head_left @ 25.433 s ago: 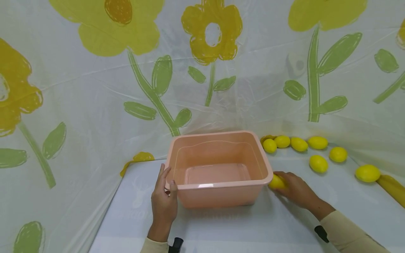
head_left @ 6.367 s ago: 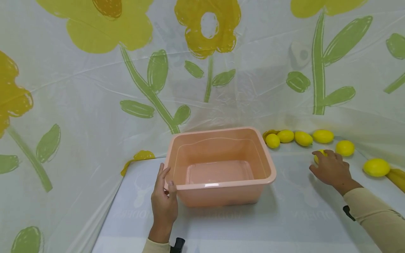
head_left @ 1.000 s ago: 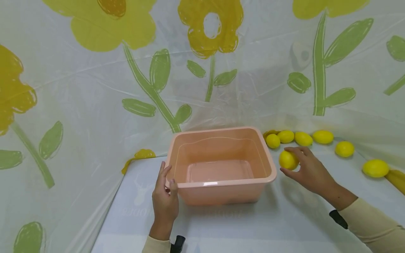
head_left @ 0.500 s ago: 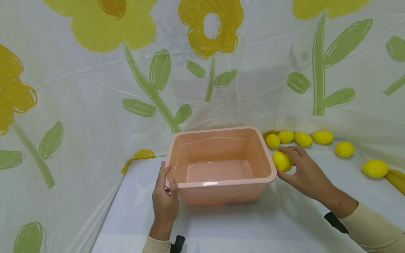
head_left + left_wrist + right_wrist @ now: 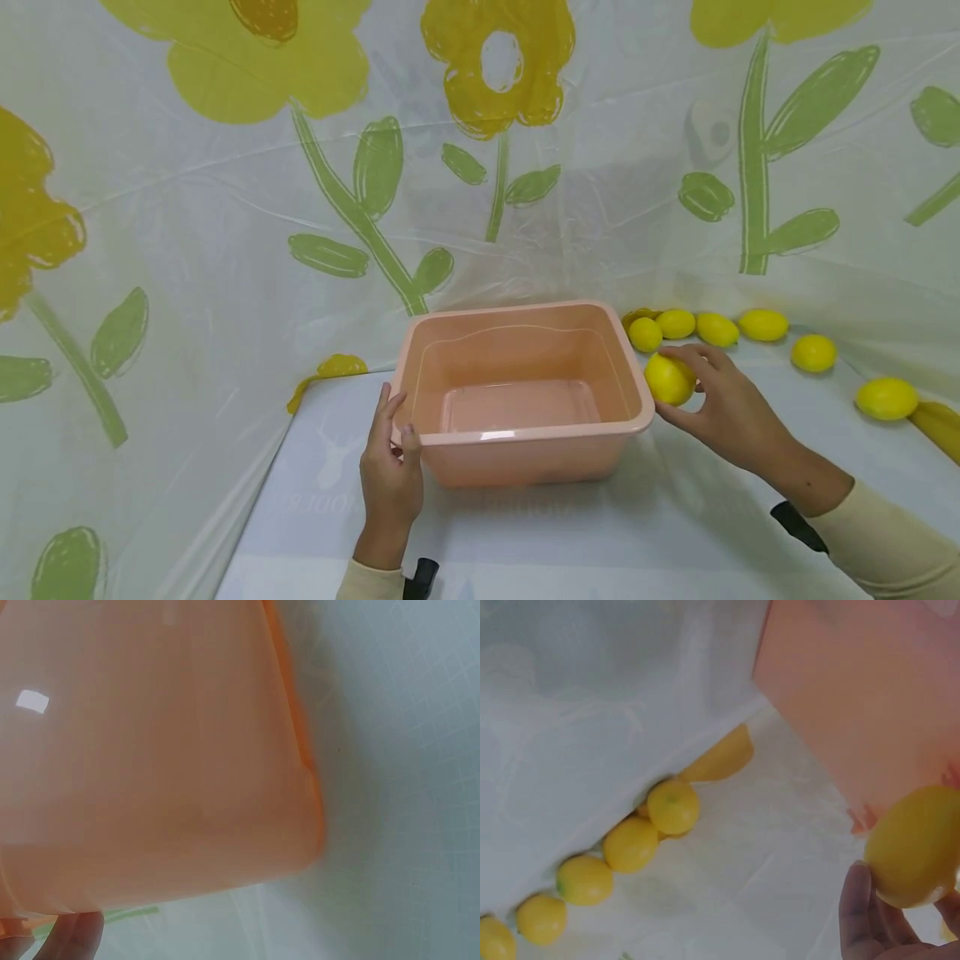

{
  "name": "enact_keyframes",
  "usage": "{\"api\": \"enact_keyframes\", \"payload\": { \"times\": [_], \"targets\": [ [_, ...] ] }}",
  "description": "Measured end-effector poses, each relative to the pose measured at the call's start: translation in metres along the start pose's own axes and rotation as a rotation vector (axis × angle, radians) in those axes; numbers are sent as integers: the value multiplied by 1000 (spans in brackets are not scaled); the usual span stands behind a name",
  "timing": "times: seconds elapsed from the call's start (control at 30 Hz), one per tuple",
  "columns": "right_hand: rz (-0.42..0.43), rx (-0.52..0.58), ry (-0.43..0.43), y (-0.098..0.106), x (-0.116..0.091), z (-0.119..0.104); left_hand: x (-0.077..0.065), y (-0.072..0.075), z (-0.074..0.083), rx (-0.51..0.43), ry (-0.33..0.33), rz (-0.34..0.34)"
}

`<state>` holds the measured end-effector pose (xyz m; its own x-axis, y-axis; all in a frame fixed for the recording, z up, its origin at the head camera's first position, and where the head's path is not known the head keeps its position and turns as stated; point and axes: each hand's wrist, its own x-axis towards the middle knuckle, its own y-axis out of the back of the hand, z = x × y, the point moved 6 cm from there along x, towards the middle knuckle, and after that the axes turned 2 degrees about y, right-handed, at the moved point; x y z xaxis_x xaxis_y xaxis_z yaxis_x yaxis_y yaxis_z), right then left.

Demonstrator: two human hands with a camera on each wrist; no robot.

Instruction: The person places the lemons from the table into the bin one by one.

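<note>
A pink plastic basin (image 5: 525, 458) stands on the table, its inside bare in the head view. At its front left corner my left hand (image 5: 392, 479) grips the rim, thumb at the front and fingers along the side. The left wrist view shows the basin's outer wall (image 5: 165, 750) with fingertips at the lower left. Between thumb and fingers my right hand (image 5: 723, 408) pinches a lemon (image 5: 670, 381) beside the basin's right rim, clear of the tabletop. In the right wrist view that lemon (image 5: 915, 847) hangs close to the basin's side (image 5: 855, 697).
Several lemons (image 5: 717, 329) lie in a loose line along the table's back right edge, with one lemon (image 5: 887, 398) farther right. A flower-printed cloth (image 5: 600, 192) hangs behind and covers the surroundings. White table surface (image 5: 525, 550) lies in front of the basin.
Since 6.4 s ago, my right hand took the lemon off the table and brought it left to the basin's right rim. It barely moved in the last half second. My left hand stayed on the rim.
</note>
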<state>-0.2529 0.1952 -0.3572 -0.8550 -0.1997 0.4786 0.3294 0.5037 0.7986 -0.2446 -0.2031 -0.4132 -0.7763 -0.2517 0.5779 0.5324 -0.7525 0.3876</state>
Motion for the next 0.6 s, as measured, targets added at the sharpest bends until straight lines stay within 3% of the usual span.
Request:
{"api": "enact_keyframes", "payload": {
  "times": [0.33, 0.6],
  "targets": [
    [120, -9, 95, 14, 1, -4, 1, 0, 0, 2, 6, -4],
    [144, 28, 114, 20, 3, -13, 1, 0, 1, 6, 9, -7]
  ]
}}
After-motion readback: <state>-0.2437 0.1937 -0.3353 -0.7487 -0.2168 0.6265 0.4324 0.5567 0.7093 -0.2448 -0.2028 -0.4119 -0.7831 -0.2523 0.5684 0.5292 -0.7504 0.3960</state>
